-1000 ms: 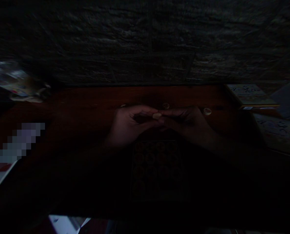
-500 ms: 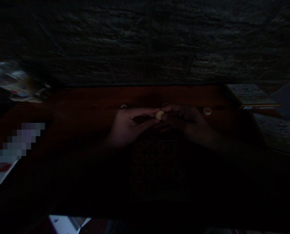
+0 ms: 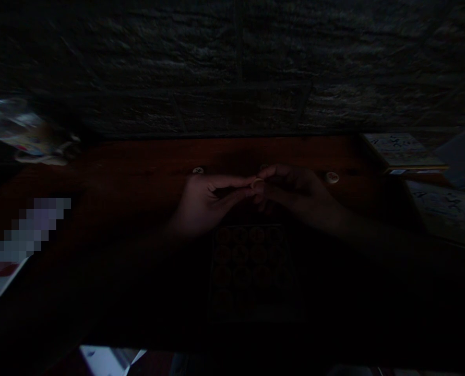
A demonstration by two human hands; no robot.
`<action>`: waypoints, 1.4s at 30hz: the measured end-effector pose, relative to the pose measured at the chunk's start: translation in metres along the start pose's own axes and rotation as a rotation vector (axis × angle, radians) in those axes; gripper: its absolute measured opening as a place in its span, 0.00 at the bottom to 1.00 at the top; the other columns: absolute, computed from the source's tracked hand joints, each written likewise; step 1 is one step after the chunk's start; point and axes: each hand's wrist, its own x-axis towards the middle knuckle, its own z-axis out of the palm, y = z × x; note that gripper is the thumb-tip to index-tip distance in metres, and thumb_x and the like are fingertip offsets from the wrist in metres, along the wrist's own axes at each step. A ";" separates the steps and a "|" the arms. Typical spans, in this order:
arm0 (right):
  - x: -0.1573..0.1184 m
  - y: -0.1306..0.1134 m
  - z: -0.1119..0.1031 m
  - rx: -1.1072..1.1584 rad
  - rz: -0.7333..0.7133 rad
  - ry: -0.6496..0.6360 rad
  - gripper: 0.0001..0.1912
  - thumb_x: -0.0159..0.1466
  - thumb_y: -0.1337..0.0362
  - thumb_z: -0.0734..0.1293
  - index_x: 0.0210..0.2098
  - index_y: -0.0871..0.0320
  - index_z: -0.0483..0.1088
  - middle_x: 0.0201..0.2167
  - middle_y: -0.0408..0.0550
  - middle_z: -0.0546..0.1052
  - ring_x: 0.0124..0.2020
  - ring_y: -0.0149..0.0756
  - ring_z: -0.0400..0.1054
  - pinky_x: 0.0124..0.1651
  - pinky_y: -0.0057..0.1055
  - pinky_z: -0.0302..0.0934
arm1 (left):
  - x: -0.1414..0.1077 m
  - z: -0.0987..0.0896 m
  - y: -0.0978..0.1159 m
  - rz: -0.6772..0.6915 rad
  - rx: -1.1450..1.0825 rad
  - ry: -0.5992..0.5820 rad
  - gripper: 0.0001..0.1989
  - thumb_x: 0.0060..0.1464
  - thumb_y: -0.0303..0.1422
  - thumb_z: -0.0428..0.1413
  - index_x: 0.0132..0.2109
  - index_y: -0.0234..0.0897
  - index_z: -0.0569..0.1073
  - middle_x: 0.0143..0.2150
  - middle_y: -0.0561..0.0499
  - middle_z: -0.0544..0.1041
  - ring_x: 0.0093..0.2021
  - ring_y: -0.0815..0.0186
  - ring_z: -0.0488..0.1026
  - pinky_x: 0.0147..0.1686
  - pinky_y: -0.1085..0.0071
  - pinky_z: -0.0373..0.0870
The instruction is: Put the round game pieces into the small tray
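Centre: left hand (image 3: 205, 202) and right hand (image 3: 300, 190), fingers pinching one xiangqi piece (image 3: 258, 181) | lower centre: dim box (image 3: 273, 312) of discs (image 3: 259, 254) | right of centre: red-marked piece (image 3: 332, 178)

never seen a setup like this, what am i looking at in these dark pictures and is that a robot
No robot here: these are a person's bare hands. Every picture comes from one camera worn on the head, looking forward and down.

The left hand and right hand meet in the middle, holding a small round piece between their fingertips; its marking can't be read. Beyond them, two loose discs, one at the left and one at the right, lie on the reddish wooden table. Nearer the camera are rows of round pieces, very dim. Patterned boxes sit at the right, against a stone-like wall.
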 end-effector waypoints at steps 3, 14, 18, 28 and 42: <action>0.001 0.005 -0.002 -0.009 -0.041 -0.010 0.18 0.58 0.53 0.83 0.38 0.57 0.78 0.29 0.42 0.82 0.27 0.31 0.77 0.29 0.26 0.73 | -0.001 0.002 0.001 -0.002 -0.008 -0.007 0.08 0.60 0.31 0.71 0.47 0.43 0.88 0.46 0.50 0.89 0.43 0.60 0.88 0.47 0.67 0.86; -0.004 -0.006 0.002 0.018 0.010 -0.005 0.13 0.63 0.52 0.80 0.36 0.56 0.83 0.30 0.44 0.84 0.30 0.34 0.81 0.32 0.28 0.75 | 0.004 0.002 0.005 -0.087 -0.096 -0.039 0.09 0.57 0.34 0.72 0.44 0.39 0.84 0.41 0.49 0.89 0.39 0.63 0.87 0.44 0.69 0.84; -0.004 -0.007 0.003 0.056 0.030 0.020 0.13 0.63 0.52 0.80 0.40 0.54 0.84 0.32 0.45 0.85 0.32 0.37 0.82 0.33 0.29 0.75 | 0.005 0.001 0.004 -0.105 -0.119 -0.034 0.10 0.57 0.35 0.72 0.45 0.38 0.83 0.40 0.48 0.89 0.39 0.63 0.87 0.43 0.70 0.83; -0.005 -0.006 0.004 -0.025 -0.018 0.021 0.15 0.63 0.51 0.80 0.42 0.54 0.84 0.35 0.45 0.86 0.32 0.36 0.82 0.32 0.28 0.77 | 0.007 -0.002 0.003 -0.108 -0.152 -0.045 0.10 0.59 0.37 0.71 0.43 0.36 0.84 0.41 0.47 0.88 0.39 0.62 0.86 0.42 0.69 0.82; -0.005 -0.005 0.003 -0.033 -0.010 0.042 0.19 0.61 0.50 0.82 0.44 0.55 0.82 0.33 0.45 0.86 0.29 0.35 0.81 0.31 0.29 0.76 | 0.004 0.000 0.002 -0.079 -0.196 -0.080 0.14 0.55 0.34 0.74 0.47 0.38 0.83 0.43 0.49 0.88 0.41 0.63 0.86 0.45 0.69 0.82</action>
